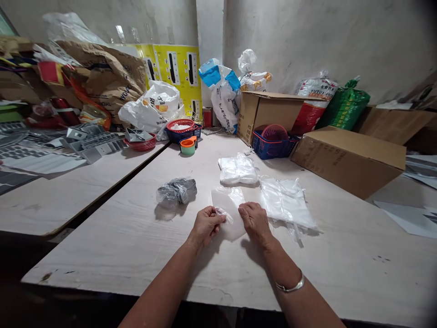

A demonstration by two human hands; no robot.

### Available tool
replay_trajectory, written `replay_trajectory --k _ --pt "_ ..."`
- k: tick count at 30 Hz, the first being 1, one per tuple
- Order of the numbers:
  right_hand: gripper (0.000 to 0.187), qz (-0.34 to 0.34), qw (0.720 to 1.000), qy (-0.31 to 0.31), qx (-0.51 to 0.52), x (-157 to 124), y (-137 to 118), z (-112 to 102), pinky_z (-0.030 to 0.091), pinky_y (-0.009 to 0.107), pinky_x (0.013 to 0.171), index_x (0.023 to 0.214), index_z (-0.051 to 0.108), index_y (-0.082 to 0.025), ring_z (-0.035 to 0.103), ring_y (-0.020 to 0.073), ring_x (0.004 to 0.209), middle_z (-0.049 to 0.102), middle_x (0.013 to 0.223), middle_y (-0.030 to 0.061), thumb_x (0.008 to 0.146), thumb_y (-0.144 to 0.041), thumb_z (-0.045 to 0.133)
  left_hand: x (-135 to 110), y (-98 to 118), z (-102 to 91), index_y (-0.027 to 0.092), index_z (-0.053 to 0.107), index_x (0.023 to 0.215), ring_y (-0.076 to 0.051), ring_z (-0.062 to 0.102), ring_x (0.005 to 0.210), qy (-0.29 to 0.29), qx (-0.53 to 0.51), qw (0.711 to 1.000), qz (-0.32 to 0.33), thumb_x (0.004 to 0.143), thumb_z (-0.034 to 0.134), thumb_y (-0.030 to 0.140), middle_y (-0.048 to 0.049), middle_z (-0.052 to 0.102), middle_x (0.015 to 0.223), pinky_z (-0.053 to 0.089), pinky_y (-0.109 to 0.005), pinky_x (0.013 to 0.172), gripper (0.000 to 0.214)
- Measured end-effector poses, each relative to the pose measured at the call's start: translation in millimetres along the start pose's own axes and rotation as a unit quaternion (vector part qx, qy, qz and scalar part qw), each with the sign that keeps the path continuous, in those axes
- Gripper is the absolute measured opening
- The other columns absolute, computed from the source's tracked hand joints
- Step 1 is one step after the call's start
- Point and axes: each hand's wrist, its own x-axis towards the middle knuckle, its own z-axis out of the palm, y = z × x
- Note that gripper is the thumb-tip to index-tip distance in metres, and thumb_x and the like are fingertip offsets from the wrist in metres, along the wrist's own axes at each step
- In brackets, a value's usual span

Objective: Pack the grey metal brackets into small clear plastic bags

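Note:
A clear plastic bag [229,207] is stretched between my two hands over the middle of the table. My left hand [206,224] pinches its left edge between thumb and fingers. On the opposite side, my right hand [254,221] grips the bag's right edge, with a silver bangle on that wrist. Just beyond it lies a stack of folded clear bags [238,168]. A larger stack of clear bags [286,202] rests right of my right hand. To the left sits a plastic-wrapped bundle of grey pieces [176,191].
A tape roll holder [187,146], a red basket [180,125] and a blue basket [275,145] stand toward the back. Cardboard boxes [351,157] line the right. Grey parts [94,141] cover the left table [44,207], across a dark gap.

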Motion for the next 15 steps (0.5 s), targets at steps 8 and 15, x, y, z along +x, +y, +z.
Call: replay_trajectory --k 8,15 --pt "0.034 -0.114 0.988 0.051 0.094 -4 -12 -6 0.037 0.037 0.088 0.092 0.056 -0.019 0.049 0.0248 0.107 0.06 0.098 0.0088 0.077 -0.048 0.059 4 -5 0.1 0.017 0.047 0.072 -0.003 0.036 0.03 0.037 -0.025 0.998 0.036 0.057 0.075 0.042 0.0057 0.055 0.053 0.017 -0.015 0.026 0.041" --pt "0.012 -0.092 0.989 0.047 0.101 -4 -14 1 0.04 0.036 0.082 0.084 0.053 -0.019 0.053 0.0226 0.098 0.06 0.092 0.0065 0.076 -0.027 0.057 4 -4 -1.1 0.019 0.041 0.074 -0.004 0.035 0.029 0.021 -0.025 0.998 0.044 0.061 0.073 0.046 0.0059 0.054 0.051 0.017 -0.014 0.026 0.043"
